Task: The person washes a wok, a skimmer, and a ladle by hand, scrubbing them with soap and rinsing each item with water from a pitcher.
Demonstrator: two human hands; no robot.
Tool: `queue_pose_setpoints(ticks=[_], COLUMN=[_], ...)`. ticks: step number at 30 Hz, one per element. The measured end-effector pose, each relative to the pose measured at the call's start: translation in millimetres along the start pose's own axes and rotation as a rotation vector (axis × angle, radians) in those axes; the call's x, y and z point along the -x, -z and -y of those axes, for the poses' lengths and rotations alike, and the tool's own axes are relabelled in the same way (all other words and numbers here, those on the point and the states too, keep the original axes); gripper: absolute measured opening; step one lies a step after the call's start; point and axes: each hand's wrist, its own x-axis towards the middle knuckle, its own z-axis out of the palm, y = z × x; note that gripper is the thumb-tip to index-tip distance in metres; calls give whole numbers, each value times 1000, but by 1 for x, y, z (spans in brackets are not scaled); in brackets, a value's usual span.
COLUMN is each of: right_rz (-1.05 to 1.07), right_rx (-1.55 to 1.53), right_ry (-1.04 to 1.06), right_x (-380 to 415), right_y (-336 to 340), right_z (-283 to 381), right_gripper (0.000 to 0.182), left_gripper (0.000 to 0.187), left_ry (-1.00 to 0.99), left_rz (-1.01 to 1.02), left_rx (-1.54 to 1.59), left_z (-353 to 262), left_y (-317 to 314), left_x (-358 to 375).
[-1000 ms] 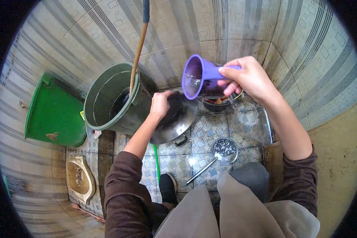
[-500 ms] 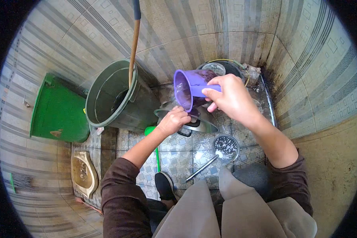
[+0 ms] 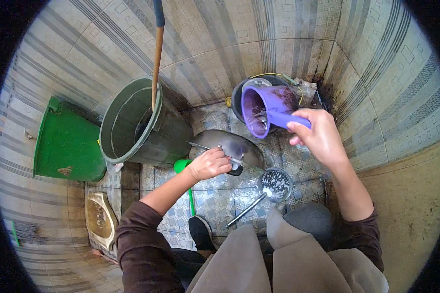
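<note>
My right hand is closed round the handle of a purple water dipper. The dipper is tilted, its mouth facing left, and a little water shows inside. My left hand grips a shiny metal pot lid near its black handle; the lid stands tilted just above the floor. Below it on the tiles lies a round pan with white suds on its dark inside and a metal handle. The fingertips of my left hand are partly hidden.
A large grey-green bin holding a wooden stick stands at left, near a green bin and a squat toilet. Behind the dipper is a dark basin. A long green-handled item lies on the patterned floor.
The dipper has moved right, away from the lid, in my right hand. My left hand has turned the lid and lowered slightly, so more of its shiny surface shows.
</note>
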Motion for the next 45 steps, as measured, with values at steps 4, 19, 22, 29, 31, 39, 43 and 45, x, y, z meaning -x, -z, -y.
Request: queue_pose_setpoints(ticks=[4, 19, 22, 29, 31, 39, 43, 45], right_rz=[27, -87, -119, -211, -241, -139, -24, -35], right_rx=[71, -396, -307, -104, -53, -275, -102, 5], right_ry=[-23, 19, 69, 322, 363, 211, 176, 239], right_x=[15, -34, -32, -23, -22, -32, -31, -26], right_y=[-4, -35, -36, -74, -84, -94, -97, -105], right_z=[7, 19, 38, 54, 59, 44, 30, 25], right_gripper=[17, 21, 21, 18, 18, 17, 19, 19], left_gripper=[13, 20, 13, 27, 29, 21, 11, 9], left_ry=[9, 677, 1106, 1592, 1636, 1836, 1980, 1936], left_rz=[10, 126, 71, 179, 128, -257, -412, -365], left_rx=[-26, -11, 4, 274, 331, 909, 905, 765], left_z=[-6, 75, 85, 115, 133, 136, 130, 136], left_y=[-1, 13, 26, 27, 0, 15, 21, 15], left_x=[10, -24, -34, -19, 8, 41, 36, 46])
